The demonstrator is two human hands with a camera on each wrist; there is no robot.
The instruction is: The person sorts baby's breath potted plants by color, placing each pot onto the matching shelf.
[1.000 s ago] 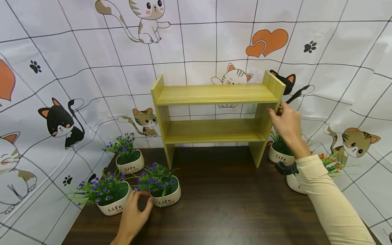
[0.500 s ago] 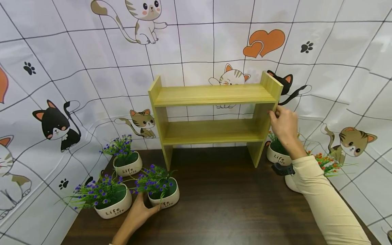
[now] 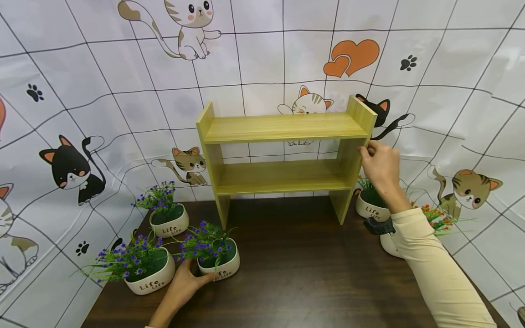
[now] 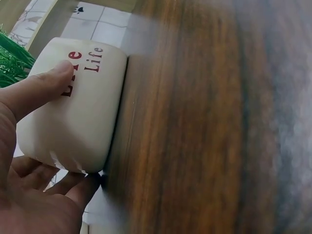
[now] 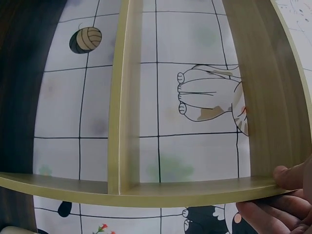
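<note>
A wooden two-tier shelf stands at the back of the dark table. Its right side panel is pinched near the top by my right hand, thumb inside and fingers outside. My left hand holds a white "Life" flowerpot of purple flowers by its left end. In the left wrist view, the thumb lies across the lettering of the pot, and the fingers curl at its end. The pot stands on the table, just in front of the shelf's left leg.
Two more purple-flowered pots stand at the left, a near one and a far one. Right of the shelf are two orange-flowered pots, one farther back and one partly behind the right forearm. A cat-print wall covering encloses the table.
My left hand has moved right from between two pots and taken hold of the middle one. My right hand stays at the shelf's side panel. The head view has shifted slightly.
</note>
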